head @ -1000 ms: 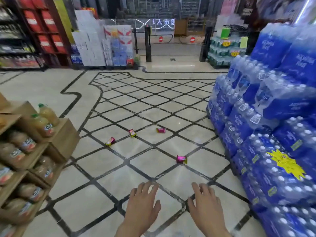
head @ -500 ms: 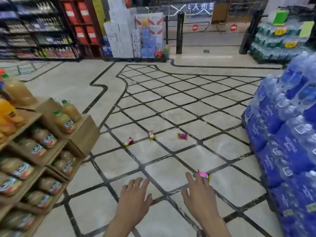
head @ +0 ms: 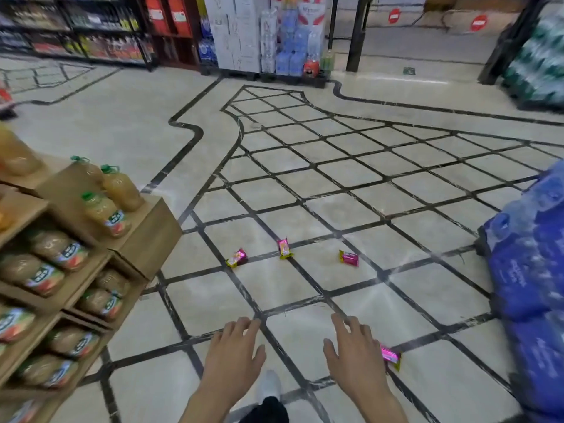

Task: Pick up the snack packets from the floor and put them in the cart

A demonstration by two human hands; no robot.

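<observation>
Several small pink and yellow snack packets lie on the tiled floor. The nearest packet point(head: 390, 357) lies just right of my right hand point(head: 355, 355), partly behind it. Further ahead lie three more in a row: a left packet point(head: 236, 257), a middle packet point(head: 284, 248) and a right packet point(head: 348, 258). My left hand point(head: 233, 357) hovers over the floor with fingers spread and holds nothing. My right hand is also spread and holds nothing. No cart is in view.
A cardboard display of juice bottles point(head: 61, 257) stands close on the left. Blue shrink-wrapped water packs point(head: 531, 270) are stacked on the right. White boxes point(head: 235, 32) and store shelves point(head: 76, 29) stand far back. My shoe point(head: 270, 387) shows below my hands.
I have moved forward and the view has swung left; the packets are nearer. The nearest packet now lies beside my right hand. Both hands stay spread and hold nothing.
</observation>
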